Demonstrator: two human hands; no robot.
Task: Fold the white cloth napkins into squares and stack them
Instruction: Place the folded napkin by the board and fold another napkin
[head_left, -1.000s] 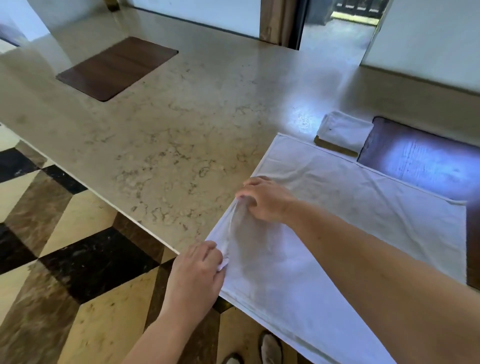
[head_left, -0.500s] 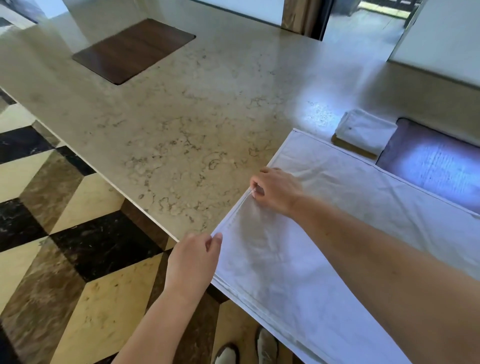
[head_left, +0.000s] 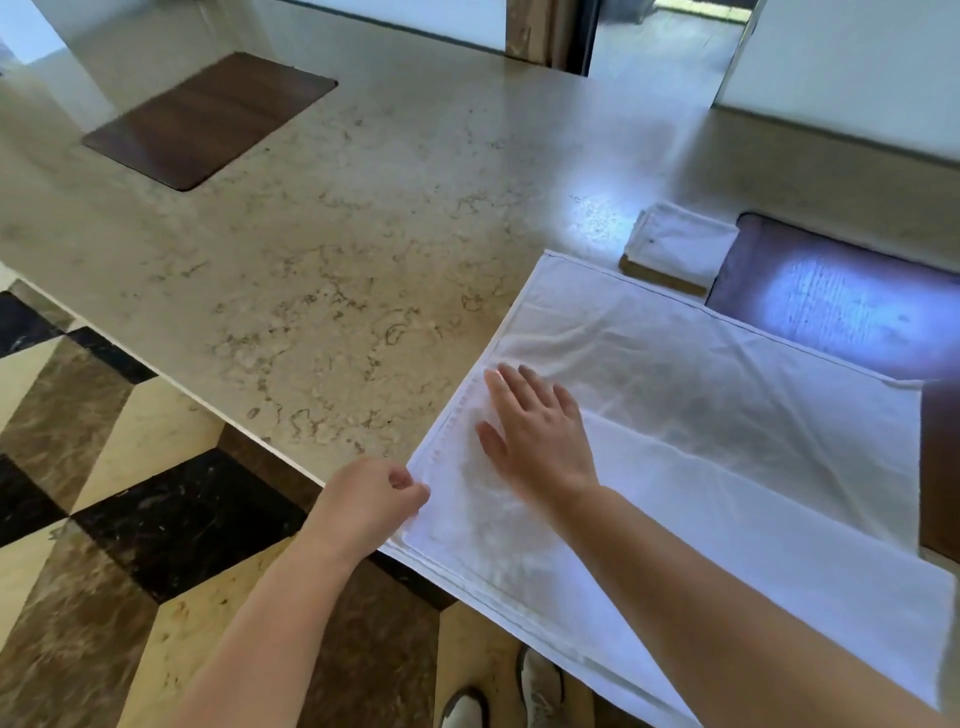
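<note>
A beige marble counter (head_left: 363, 249) with darker veining fills most of the view, its near edge running diagonally past the left hand (head_left: 371, 506). Below that edge lies a floor (head_left: 104, 519) of cream, brown and black tiles in a cube pattern, and two light shoes (head_left: 498, 696) show just under the left forearm. Far beyond both hands, a dark wooden placemat (head_left: 213, 117) lies on the counter; a second dark mat (head_left: 841, 306) sits beyond and to the right of the right hand (head_left: 535, 436), partly covered by cloth. Pale walls and a dark doorway (head_left: 576, 31) stand at the far side of the room.

The right hand lies flat, fingers straight and slightly spread, palm pressing down on the white cloth napkin (head_left: 701, 441) close to its left hem. The left hand is curled, its fingertips pinching the napkin's near left corner right at the counter edge, just below and to the left of the right hand. The napkin spreads away to the right under the right forearm, with a fold line running across it from beside the right wrist, and its near edge hangs over the counter.

Beyond the right hand, past the napkin's far hem, a small folded napkin (head_left: 680, 244) rests on the counter, touching the second mat's left end
</note>
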